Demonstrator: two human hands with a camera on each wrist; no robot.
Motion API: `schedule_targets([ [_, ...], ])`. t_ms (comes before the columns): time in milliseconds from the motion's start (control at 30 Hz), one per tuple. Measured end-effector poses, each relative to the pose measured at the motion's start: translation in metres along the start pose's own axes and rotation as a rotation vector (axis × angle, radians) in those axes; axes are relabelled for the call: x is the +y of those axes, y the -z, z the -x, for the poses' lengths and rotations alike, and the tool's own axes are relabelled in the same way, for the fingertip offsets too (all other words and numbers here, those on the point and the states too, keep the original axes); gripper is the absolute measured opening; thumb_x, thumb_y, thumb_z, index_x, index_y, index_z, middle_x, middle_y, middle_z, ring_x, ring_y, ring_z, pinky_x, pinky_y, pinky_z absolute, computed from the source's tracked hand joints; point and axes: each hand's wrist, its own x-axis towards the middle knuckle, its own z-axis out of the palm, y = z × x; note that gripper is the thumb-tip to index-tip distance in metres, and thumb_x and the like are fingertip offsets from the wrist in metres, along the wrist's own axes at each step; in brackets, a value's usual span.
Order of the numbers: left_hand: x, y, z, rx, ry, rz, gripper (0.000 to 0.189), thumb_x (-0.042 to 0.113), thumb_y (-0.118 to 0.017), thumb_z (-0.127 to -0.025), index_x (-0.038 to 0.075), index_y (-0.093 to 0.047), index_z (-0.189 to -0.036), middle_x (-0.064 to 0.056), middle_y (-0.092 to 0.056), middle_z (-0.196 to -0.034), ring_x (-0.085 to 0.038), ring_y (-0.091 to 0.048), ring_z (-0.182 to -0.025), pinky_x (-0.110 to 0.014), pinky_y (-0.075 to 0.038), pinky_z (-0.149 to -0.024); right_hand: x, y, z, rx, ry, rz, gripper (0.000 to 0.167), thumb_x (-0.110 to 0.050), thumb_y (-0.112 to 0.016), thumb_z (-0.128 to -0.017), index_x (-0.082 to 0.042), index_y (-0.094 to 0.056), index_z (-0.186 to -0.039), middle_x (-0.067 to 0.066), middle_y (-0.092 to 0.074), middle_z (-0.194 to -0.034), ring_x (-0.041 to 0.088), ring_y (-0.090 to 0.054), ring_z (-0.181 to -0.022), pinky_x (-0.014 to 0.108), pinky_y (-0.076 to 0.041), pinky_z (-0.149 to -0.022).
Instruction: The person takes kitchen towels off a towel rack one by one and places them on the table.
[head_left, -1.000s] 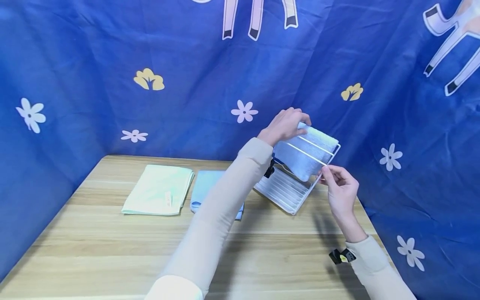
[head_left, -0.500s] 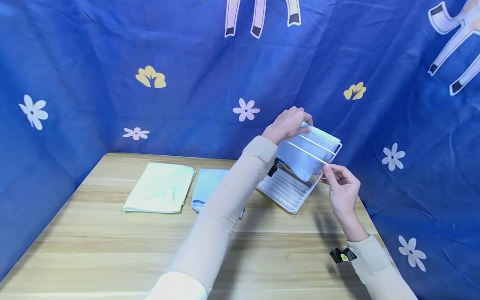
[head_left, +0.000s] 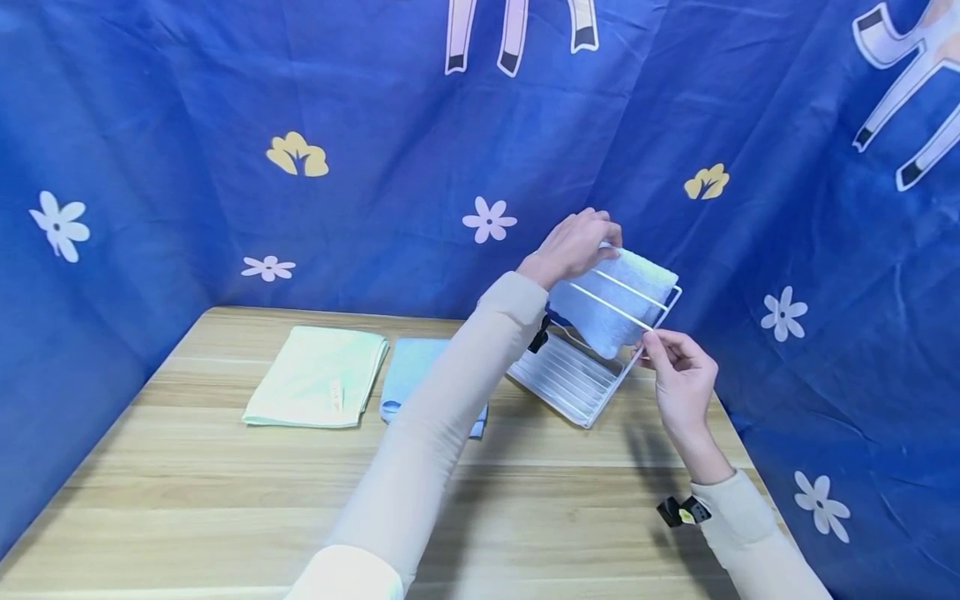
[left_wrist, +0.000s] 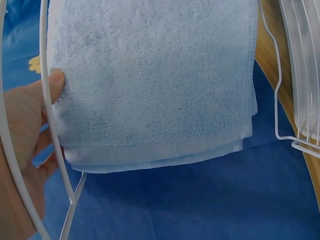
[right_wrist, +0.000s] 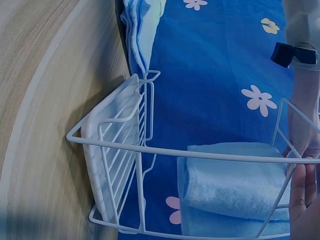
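Observation:
A folded light blue towel (head_left: 617, 296) with a fluffy terry weave stands within the upper part of a white wire rack (head_left: 562, 379). My left hand (head_left: 573, 242) pinches the towel's upper left edge; in the left wrist view its thumb (left_wrist: 57, 80) lies on the near face, the other fingers partly behind. On the opposite side, my right hand (head_left: 682, 379) grips the rack's side wire between thumb and fingers. In the right wrist view the towel (right_wrist: 235, 195) appears beyond the long rail, its folded layers stacked. The rack's slatted base (right_wrist: 117, 155) rests on the table.
To the left on the wooden table (head_left: 187, 500) lie a folded pale green cloth (head_left: 315, 379) and a blue folded cloth (head_left: 412, 367), the latter partly covered by my left sleeve. A blue printed curtain (head_left: 375, 183) hangs close behind the table and along its sides.
My left hand and the light blue towel have risen slightly against the rack's wires. The right hand keeps its hold, and the rack stays in place.

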Motion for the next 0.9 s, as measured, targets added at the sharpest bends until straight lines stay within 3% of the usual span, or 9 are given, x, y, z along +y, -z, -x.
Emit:
schedule_targets([
  [433, -0.012, 0.01, 0.009, 0.08, -0.069, 0.027, 0.023, 0.033, -0.061, -0.108, 0.02, -0.075, -0.121, 0.0, -0.069, -0.118, -0.021, -0.061, -0.109, -0.034, -0.049, -0.097, 0.0, 0.0, 0.001, -0.012, 0.029, -0.055, 0.012, 0.012, -0.067, -0.096, 0.005, -0.076, -0.095, 0.007, -0.079, -0.078, 0.011, -0.076, -0.066, 0.023, -0.063, -0.064],
  [633, -0.012, 0.019, 0.012, 0.081, -0.071, 0.024, 0.023, 0.034, -0.061, -0.108, 0.019, -0.073, -0.122, 0.0, -0.069, -0.119, -0.021, -0.06, -0.109, -0.034, -0.05, -0.097, 0.0, 0.001, 0.001, -0.021, 0.027, -0.067, 0.011, 0.012, -0.066, -0.096, 0.006, -0.076, -0.095, 0.007, -0.079, -0.078, 0.011, -0.076, -0.067, 0.023, -0.063, -0.065],
  [900, -0.011, 0.028, 0.015, 0.122, -0.124, 0.025, 0.023, 0.031, -0.061, -0.108, 0.016, -0.073, -0.12, -0.002, -0.07, -0.117, -0.022, -0.062, -0.108, -0.034, -0.051, -0.096, -0.001, 0.001, 0.0, -0.011, 0.029, -0.053, 0.011, 0.011, -0.067, -0.096, 0.004, -0.076, -0.094, 0.006, -0.079, -0.077, 0.012, -0.075, -0.066, 0.023, -0.063, -0.064],
])
